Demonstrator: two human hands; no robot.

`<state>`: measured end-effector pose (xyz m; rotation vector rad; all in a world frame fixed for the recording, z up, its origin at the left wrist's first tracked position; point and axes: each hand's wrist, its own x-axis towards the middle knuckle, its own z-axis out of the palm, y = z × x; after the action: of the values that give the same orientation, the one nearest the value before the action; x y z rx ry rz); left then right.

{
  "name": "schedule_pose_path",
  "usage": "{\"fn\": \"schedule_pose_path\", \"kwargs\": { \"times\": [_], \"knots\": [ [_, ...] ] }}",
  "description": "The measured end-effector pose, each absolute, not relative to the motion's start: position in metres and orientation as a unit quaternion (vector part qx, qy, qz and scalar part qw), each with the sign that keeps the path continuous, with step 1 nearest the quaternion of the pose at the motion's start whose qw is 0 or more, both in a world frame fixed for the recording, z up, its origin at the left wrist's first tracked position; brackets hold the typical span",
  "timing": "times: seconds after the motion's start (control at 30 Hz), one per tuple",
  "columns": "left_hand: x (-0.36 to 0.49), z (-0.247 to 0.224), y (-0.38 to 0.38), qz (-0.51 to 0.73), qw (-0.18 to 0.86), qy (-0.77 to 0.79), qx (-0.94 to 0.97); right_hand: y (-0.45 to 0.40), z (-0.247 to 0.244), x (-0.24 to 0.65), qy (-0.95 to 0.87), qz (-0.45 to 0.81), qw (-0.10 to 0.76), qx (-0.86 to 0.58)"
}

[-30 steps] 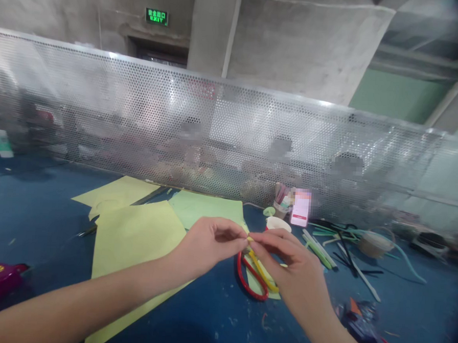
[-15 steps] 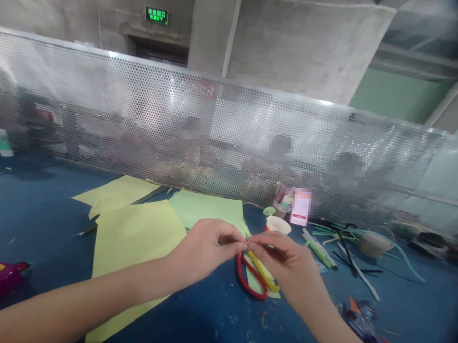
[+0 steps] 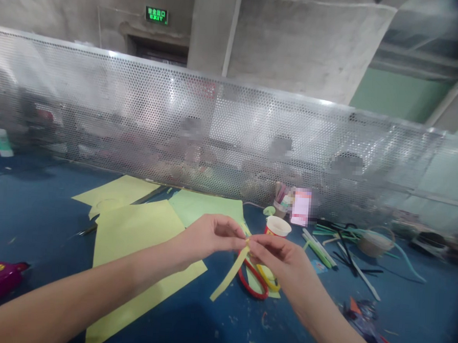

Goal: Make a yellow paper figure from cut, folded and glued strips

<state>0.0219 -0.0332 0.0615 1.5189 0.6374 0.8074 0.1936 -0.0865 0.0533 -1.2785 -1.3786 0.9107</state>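
Observation:
A narrow yellow paper strip hangs down and to the left from the fingertips of both hands. My left hand pinches at its upper end, thumb and forefinger pressed together. My right hand meets it there, also in a pinch, and the exact hold of each finger is partly hidden. Below the hands lie scissors with one red handle loop and one yellow loop; their blades are mostly covered. A large yellow paper sheet lies under my left forearm, with a pale green sheet behind it.
A paper cup stands behind my right hand, near a lit phone. Markers and pipe cleaners lie to the right. At far left is a purple glue gun-like tool. A perforated metal screen borders the table's back.
The yellow strip now hangs visibly below the fingertips, where it did not show before. Both hands remain together in nearly the same place, the left wrist slightly higher.

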Motion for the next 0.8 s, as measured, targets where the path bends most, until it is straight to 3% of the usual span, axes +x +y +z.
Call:
{"fn": "schedule_pose_path", "kwargs": {
  "times": [0.13, 0.4, 0.7, 0.8],
  "knots": [
    [0.021, 0.062, -0.034, 0.349, 0.622, 0.273, 0.646, -0.086, 0.055, 0.194, -0.589, 0.375, 0.484, -0.528],
    [0.022, 0.062, -0.034, 0.34, 0.657, 0.283, 0.611, -0.087, 0.055, 0.193, -0.58, 0.419, 0.532, -0.453],
    [0.022, 0.064, -0.034, 0.365, 0.701, 0.269, 0.55, -0.096, 0.06, 0.195, -0.76, 0.113, 0.457, -0.448],
    [0.022, 0.062, -0.035, 0.365, 0.701, 0.264, 0.553, -0.097, 0.06, 0.194, -0.759, 0.08, 0.465, -0.45]
  ]
}}
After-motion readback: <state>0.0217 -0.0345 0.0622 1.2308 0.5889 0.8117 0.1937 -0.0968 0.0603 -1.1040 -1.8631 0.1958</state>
